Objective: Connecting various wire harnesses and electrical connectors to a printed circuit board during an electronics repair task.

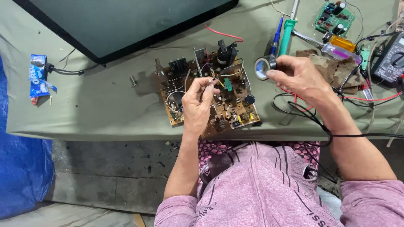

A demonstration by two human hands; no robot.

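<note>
So the brown circuit board (210, 92) sits flat on the grey-green table cover (105, 109), right near the front edge, straight ahead of the person. Left hand (198, 101) rests over the middle of the board with thumb and fingertips pressed together on a thin wire end (215, 79) (could be a component lead, too small to say for sure). Right hand (296, 75) is raised just right of the board, pinching a small roll of tape (263, 67) between thumb and fingers, the roll's open hole facing the camera.

Behind that hand there's a green-handled soldering iron (287, 35) and a blue-handled screwdriver (276, 35) lying side by side, then a small green circuit board (334, 17) further back. A multimeter (391, 56) sits at the far right edge with red and black leads trailing across the cover. Big flat screen panel (126, 21) lies at the back left, and a blue snack wrapper (38, 77) is well apart on the left side.
</note>
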